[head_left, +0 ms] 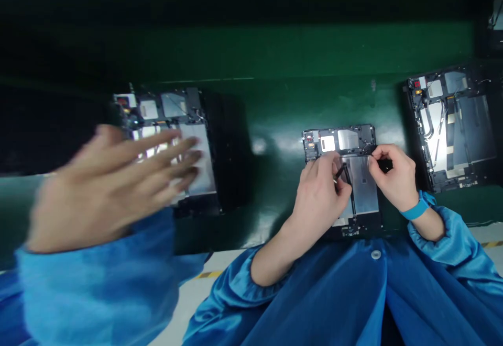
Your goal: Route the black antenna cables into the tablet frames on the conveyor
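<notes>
An opened tablet (363, 186) lies in front of me, its silver inner plate, black frame and flat cables exposed. My left hand (319, 191) reaches over its left half with the fingers curled closed. A short dark piece shows by those fingertips, too small to name. At the tablet's upper right edge, my right hand (396, 177) is closed in a pinch, with a blue band at its wrist. Thin dark wires run close to that pinch, but what it grips is hidden. A black flat cable (352, 202) runs down the tablet's plate.
A second opened tablet (467, 131) lies to the right on the green work surface (275, 110). At left, a co-worker's blurred hand (113, 178) passes over another opened tablet (202, 152). Part of a further device (497, 11) shows at the upper right corner.
</notes>
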Demonstrator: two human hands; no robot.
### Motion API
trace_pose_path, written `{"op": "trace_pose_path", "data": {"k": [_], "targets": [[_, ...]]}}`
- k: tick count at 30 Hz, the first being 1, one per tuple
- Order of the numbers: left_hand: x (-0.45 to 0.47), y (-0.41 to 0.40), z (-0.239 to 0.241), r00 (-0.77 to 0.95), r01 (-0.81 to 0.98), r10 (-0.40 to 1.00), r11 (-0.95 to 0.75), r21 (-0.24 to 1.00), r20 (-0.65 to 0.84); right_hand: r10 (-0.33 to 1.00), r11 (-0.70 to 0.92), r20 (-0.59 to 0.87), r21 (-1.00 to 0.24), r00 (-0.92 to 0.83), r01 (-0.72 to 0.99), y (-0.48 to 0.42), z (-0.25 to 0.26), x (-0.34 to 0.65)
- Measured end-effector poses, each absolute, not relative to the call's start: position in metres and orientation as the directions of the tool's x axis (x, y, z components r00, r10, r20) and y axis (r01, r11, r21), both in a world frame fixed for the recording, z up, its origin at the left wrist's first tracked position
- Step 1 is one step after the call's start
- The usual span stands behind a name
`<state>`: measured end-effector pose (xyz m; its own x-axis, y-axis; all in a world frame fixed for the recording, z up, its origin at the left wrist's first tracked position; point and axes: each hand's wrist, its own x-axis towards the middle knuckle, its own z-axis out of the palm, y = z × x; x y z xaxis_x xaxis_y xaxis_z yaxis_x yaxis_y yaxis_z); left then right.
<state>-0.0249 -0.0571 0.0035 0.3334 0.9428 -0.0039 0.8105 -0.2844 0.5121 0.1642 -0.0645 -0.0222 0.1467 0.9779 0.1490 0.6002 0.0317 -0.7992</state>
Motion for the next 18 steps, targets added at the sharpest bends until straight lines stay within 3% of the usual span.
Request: {"op": "trace_pose_path", "data": {"k": [3,7,12,18], "targets": [[-0.028,-0.056,0.005,0.321,0.8,0.939,-0.338,0.496,0.123,0.975,-0.002,0.125,-0.822,0.184,0.569,-0.065,-0.022,0.161],[-0.02,-0.035,-0.004,0.428,0.719,0.876,-0.479,0.503,0.223,0.972,-0.039,0.09,-0.848,0.215,0.529,-0.063,-0.023,0.163],[-0.011,-0.003,-0.014,0.583,0.624,0.811,-0.49,0.608,0.054,0.97,-0.095,0.025,-0.875,0.241,0.474,-0.061,-0.026,0.166],[-0.011,0.016,-0.011,0.643,0.581,0.764,-0.449,0.679,-0.046,0.965,-0.136,-0.031,-0.907,0.259,0.398,-0.061,-0.03,0.168]]}}
